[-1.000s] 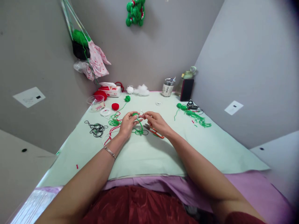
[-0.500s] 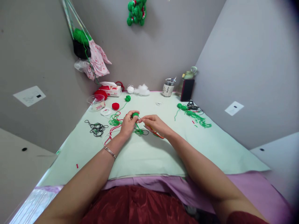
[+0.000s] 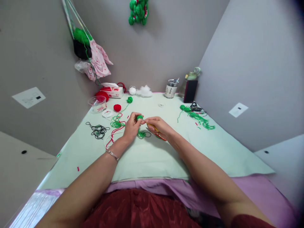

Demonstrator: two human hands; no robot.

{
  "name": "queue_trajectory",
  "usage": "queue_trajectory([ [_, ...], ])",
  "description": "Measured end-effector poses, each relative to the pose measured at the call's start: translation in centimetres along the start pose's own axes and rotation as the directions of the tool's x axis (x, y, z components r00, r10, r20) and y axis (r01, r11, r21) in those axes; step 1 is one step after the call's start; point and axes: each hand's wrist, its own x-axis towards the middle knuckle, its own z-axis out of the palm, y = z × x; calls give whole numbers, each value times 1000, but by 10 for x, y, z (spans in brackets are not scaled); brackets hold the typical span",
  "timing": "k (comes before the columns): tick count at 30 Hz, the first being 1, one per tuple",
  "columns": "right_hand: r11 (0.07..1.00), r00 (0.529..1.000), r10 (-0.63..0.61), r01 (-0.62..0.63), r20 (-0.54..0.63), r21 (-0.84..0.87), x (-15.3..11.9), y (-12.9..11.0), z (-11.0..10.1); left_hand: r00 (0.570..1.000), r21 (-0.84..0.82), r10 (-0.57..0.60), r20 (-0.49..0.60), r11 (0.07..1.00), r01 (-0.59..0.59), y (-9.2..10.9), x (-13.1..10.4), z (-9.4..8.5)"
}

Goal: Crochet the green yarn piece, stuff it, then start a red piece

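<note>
My left hand is closed around a small green crocheted piece, whose top shows between thumb and fingers. A yellow-handled crochet hook is pinched in my right hand, its tip up against the piece. Fingers hide where the tip meets the yarn. Under my right hand lie orange-handled scissors, partly covered. Loose green yarn rests on the table below the two hands. Red yarn and a tangle of green yarn lie just left of my left hand.
Black cord lies at the left, near a clear plastic tub and a red ball. Behind stand a tissue box, white stuffing and a pen tin. A phone and green yarn pieces are at the right.
The green piece has turned slightly in my left hand and shifted a little right. My right hand has tilted, and more of the hook's yellow handle shows.
</note>
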Motion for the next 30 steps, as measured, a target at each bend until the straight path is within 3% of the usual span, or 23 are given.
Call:
queue_trajectory([
  [4, 999, 999, -35, 35, -30, -22, 0, -1, 4, 999, -12, -13, 33, 1000, 14, 5, 0, -1],
  [10, 966, 974, -189, 160, -129, -205, -1, 6, 16, 994, -68, -64, 93, 995, 70, 11, 4, -4],
  [16, 938, 959, -250, 206, -132, -279, -9, 2, 22, 991, -87, -88, 101, 991, 97, 12, 5, -7],
  [23, 997, 994, -76, 78, 75, -27, -2, 1, 14, 1000, 46, 7, -17, 999, -6, 15, 3, -6],
  [30, 979, 961, -31, -26, 273, 201, -1, 2, -4, 984, 165, 167, -58, 974, -156, 22, 0, -8],
])
